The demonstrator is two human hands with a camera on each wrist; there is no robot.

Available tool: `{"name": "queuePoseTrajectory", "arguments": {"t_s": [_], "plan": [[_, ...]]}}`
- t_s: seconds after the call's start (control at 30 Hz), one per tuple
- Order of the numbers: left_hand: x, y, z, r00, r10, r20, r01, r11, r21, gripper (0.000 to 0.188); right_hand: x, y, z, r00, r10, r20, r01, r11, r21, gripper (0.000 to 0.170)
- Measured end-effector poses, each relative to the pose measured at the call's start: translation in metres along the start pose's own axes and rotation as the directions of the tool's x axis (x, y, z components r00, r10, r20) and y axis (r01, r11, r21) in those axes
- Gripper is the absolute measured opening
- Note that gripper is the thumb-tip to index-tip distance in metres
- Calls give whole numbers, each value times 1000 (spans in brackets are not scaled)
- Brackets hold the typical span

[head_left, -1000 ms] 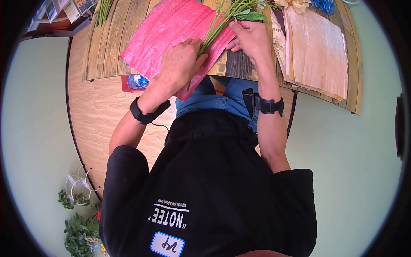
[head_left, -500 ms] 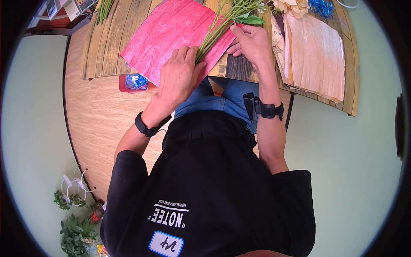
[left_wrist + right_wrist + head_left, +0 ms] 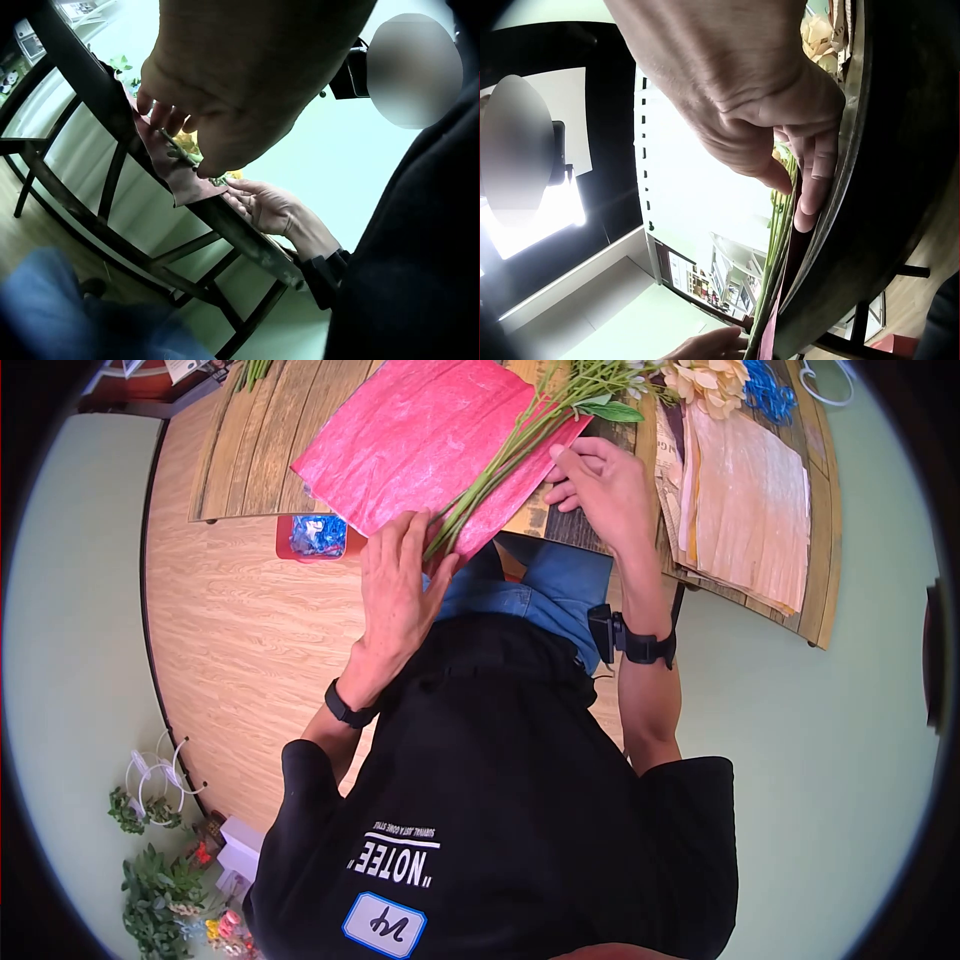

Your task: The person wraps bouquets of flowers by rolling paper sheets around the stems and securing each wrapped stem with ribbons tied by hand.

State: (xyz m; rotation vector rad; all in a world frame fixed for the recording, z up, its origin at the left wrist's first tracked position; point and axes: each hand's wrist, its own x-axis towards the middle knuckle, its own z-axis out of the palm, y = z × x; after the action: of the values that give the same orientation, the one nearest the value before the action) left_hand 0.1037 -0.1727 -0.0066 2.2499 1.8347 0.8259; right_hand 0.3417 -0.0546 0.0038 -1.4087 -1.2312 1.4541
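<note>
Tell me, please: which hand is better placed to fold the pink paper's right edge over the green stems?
Probably the right hand: its thumb and fingers are at that edge of the pink paper, while the left hand is by the lower ends of the green stems.

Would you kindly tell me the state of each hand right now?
Left hand: open, at the lower ends of the long green stems.
Right hand: closed, pinching the edge of the crinkled pink sheet.
</note>
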Motion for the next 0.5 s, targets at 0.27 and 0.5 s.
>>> {"name": "queuePoseTrajectory", "arguments": {"t_s": [0.27, 0.5], "plan": [[-12, -9, 23, 994, -60, -87, 40, 976, -216, 56, -23, 11, 8, 976, -210, -50, 213, 975, 68, 47], [-19, 4, 17, 990, -51, -133, 35, 992, -118, 65, -28, 4, 4, 802, -542, 250, 570, 571, -591, 51]]}}
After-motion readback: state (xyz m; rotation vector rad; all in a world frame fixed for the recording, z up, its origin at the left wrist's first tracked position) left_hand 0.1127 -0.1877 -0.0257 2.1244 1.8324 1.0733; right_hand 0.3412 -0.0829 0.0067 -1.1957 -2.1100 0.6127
